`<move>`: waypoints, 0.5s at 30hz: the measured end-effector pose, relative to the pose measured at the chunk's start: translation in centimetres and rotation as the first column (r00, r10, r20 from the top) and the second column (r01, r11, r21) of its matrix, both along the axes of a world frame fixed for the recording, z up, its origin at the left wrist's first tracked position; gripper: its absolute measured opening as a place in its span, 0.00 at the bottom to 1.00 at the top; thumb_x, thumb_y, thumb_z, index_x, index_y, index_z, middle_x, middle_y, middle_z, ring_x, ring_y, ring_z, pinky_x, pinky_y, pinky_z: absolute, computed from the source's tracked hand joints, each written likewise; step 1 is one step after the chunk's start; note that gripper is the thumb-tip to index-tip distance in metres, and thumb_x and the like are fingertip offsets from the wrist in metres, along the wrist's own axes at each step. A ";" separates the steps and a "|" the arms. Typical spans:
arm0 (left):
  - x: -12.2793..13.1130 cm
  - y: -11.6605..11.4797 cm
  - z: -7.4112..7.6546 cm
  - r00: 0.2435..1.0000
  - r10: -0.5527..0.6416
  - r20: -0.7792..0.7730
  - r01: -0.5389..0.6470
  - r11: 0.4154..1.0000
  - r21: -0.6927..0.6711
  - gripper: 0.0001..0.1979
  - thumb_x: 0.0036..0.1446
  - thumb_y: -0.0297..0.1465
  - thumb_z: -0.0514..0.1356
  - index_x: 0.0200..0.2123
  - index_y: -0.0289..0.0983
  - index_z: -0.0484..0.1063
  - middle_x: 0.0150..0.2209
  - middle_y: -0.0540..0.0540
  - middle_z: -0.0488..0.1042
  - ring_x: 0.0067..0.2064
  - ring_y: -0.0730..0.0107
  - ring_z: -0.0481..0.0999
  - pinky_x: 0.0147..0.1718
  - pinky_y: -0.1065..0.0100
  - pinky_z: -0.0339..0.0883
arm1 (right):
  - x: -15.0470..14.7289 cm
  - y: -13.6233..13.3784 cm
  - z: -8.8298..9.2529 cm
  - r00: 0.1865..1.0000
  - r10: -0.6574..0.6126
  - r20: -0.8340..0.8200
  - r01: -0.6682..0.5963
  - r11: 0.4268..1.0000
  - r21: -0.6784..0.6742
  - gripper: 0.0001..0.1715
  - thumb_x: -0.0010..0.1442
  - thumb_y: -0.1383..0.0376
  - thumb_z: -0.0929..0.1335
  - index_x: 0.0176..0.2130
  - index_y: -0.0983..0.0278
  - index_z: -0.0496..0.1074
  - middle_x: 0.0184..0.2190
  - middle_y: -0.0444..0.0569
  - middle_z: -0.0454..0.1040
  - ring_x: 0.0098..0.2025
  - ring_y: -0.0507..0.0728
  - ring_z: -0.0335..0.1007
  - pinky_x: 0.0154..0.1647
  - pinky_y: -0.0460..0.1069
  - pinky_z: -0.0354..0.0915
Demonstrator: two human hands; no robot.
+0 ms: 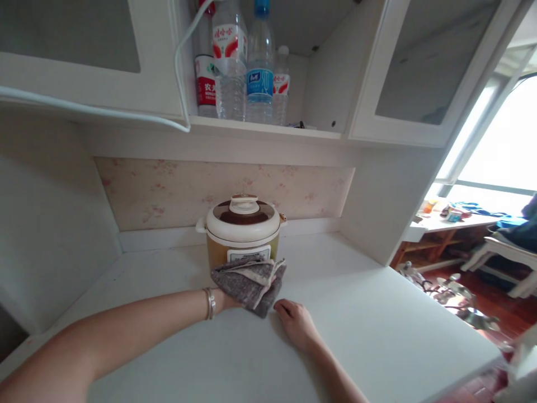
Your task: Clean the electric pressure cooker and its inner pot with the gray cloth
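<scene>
Forearms come in closest to you, both cut off by the frame, your left at the lower left, your right at the bottom. Your left arm reaches across almost level, a bracelet at the wrist, and most of your left hand is hidden by the folded grey cloth; I cannot tell whether those fingers are apart, together or clamped on the fabric. Your right hand is low over the white countertop, knuckles up, fingers curled together, just beside the cloth's lower corner; any contact is hard to make out. The cloth is in front of the rice cooker, hiding part of its lower front. You have room on the countertop either side of the cooker, bounded by side walls and, nearer you, by the right-hand edge. Behind stands a floral panel; above it, a shelf holds bottles, some cut off at the top. Far right, objects below the bright window blur together.
</scene>
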State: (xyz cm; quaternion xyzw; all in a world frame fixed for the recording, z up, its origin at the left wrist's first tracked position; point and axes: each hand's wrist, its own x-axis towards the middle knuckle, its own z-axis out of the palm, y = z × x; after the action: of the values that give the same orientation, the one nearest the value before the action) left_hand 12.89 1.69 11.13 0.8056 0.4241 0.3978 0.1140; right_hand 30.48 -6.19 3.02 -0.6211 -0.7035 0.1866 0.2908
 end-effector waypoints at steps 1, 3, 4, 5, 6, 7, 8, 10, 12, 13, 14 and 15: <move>-1.1 0.1 0.3 1.000 0.015 0.022 -0.015 1.000 -0.008 0.15 0.63 0.38 0.50 0.43 0.36 0.72 0.45 0.42 0.75 0.45 0.62 0.76 0.41 0.62 0.71 | -0.1 0.0 0.0 1.000 -0.006 0.000 0.006 1.000 -0.001 0.19 0.64 0.61 0.57 0.31 0.61 0.73 0.29 0.45 0.76 0.32 0.53 0.69 0.32 0.43 0.56; -2.9 0.5 0.8 0.997 0.046 0.069 -0.044 0.999 -0.027 0.16 0.61 0.39 0.52 0.46 0.36 0.71 0.46 0.41 0.75 0.46 0.61 0.76 0.43 0.61 0.70 | -0.2 0.0 -0.1 1.000 -0.020 0.003 0.020 1.000 -0.005 0.19 0.64 0.61 0.57 0.31 0.61 0.73 0.29 0.45 0.76 0.33 0.53 0.69 0.32 0.43 0.56; -3.7 0.7 1.0 0.994 0.059 0.090 -0.056 0.998 -0.034 0.17 0.60 0.40 0.53 0.47 0.36 0.71 0.47 0.41 0.75 0.47 0.60 0.75 0.44 0.60 0.70 | -0.3 0.0 -0.1 1.000 -0.027 0.006 0.027 1.000 -0.009 0.19 0.64 0.61 0.58 0.31 0.60 0.73 0.29 0.45 0.76 0.33 0.53 0.69 0.32 0.43 0.55; -4.4 0.9 1.2 0.992 0.068 0.103 -0.065 0.997 -0.037 0.18 0.59 0.40 0.54 0.48 0.37 0.70 0.47 0.41 0.75 0.48 0.59 0.75 0.45 0.60 0.69 | -0.3 0.1 -0.2 0.999 -0.032 0.008 0.033 0.999 -0.012 0.18 0.63 0.61 0.58 0.31 0.60 0.73 0.29 0.44 0.76 0.33 0.53 0.69 0.32 0.43 0.55; -5.1 1.2 1.4 0.991 0.074 0.110 -0.071 0.997 -0.037 0.19 0.58 0.40 0.54 0.49 0.37 0.70 0.48 0.41 0.75 0.49 0.58 0.74 0.46 0.60 0.69 | -0.3 0.1 -0.2 0.999 -0.037 0.010 0.037 0.999 -0.014 0.18 0.63 0.61 0.58 0.30 0.60 0.73 0.29 0.44 0.76 0.33 0.53 0.69 0.32 0.43 0.55; -5.8 1.4 1.6 0.990 0.079 0.113 -0.076 0.996 -0.036 0.20 0.58 0.40 0.55 0.50 0.37 0.69 0.49 0.41 0.74 0.50 0.57 0.74 0.47 0.59 0.68 | -0.4 0.1 -0.2 0.999 -0.039 0.012 0.040 0.999 -0.014 0.18 0.64 0.61 0.58 0.30 0.59 0.73 0.30 0.44 0.76 0.33 0.53 0.70 0.33 0.44 0.55; -6.6 1.7 1.6 0.989 0.086 0.117 -0.082 0.996 -0.038 0.21 0.57 0.40 0.56 0.51 0.37 0.68 0.49 0.41 0.74 0.51 0.57 0.73 0.48 0.59 0.68 | -0.4 0.1 -0.3 0.999 -0.040 0.014 0.041 0.999 -0.013 0.18 0.64 0.61 0.58 0.31 0.59 0.73 0.30 0.43 0.77 0.33 0.53 0.70 0.33 0.44 0.55; -8.6 2.2 1.4 0.984 0.110 0.142 -0.102 0.993 -0.058 0.23 0.54 0.40 0.58 0.52 0.37 0.67 0.50 0.41 0.73 0.53 0.55 0.72 0.50 0.58 0.66 | -0.5 0.2 -0.3 0.999 -0.044 0.023 0.044 0.999 -0.014 0.18 0.64 0.60 0.58 0.31 0.58 0.73 0.30 0.43 0.77 0.33 0.53 0.70 0.33 0.44 0.55; -10.6 2.6 0.7 0.971 0.144 0.188 -0.127 0.987 -0.103 0.26 0.52 0.40 0.59 0.53 0.38 0.67 0.51 0.41 0.73 0.55 0.54 0.70 0.53 0.57 0.64 | -0.7 0.3 -0.3 0.998 -0.054 0.040 0.055 0.998 -0.020 0.18 0.64 0.59 0.58 0.31 0.58 0.73 0.31 0.44 0.77 0.34 0.54 0.71 0.33 0.44 0.55; -11.4 2.7 0.2 0.963 0.164 0.215 -0.137 0.981 -0.134 0.27 0.51 0.40 0.60 0.54 0.38 0.66 0.51 0.40 0.73 0.56 0.53 0.69 0.54 0.57 0.63 | -0.7 0.3 -0.3 0.997 -0.060 0.049 0.061 0.998 -0.024 0.18 0.64 0.59 0.58 0.31 0.58 0.73 0.31 0.44 0.77 0.34 0.54 0.71 0.34 0.45 0.56; -12.0 2.7 -0.4 0.951 0.187 0.245 -0.147 0.974 -0.171 0.27 0.50 0.40 0.60 0.54 0.38 0.66 0.52 0.40 0.73 0.57 0.53 0.68 0.55 0.57 0.61 | -0.8 0.4 -0.3 0.996 -0.067 0.054 0.069 0.997 -0.026 0.18 0.64 0.59 0.58 0.31 0.58 0.73 0.31 0.44 0.77 0.34 0.54 0.71 0.34 0.45 0.56; -12.2 2.6 -1.1 0.935 0.214 0.282 -0.153 0.963 -0.224 0.27 0.51 0.39 0.60 0.54 0.37 0.66 0.51 0.40 0.73 0.58 0.53 0.67 0.56 0.57 0.59 | -0.9 0.4 -0.2 0.996 -0.072 0.055 0.073 0.997 -0.027 0.19 0.64 0.58 0.58 0.31 0.58 0.73 0.31 0.44 0.77 0.34 0.55 0.71 0.34 0.45 0.56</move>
State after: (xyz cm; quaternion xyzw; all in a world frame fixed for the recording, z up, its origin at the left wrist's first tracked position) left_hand 0.67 4.30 10.07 0.6762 0.5126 0.4813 0.2198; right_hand 29.60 -5.83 2.77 -0.6552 -0.6852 0.1694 0.2693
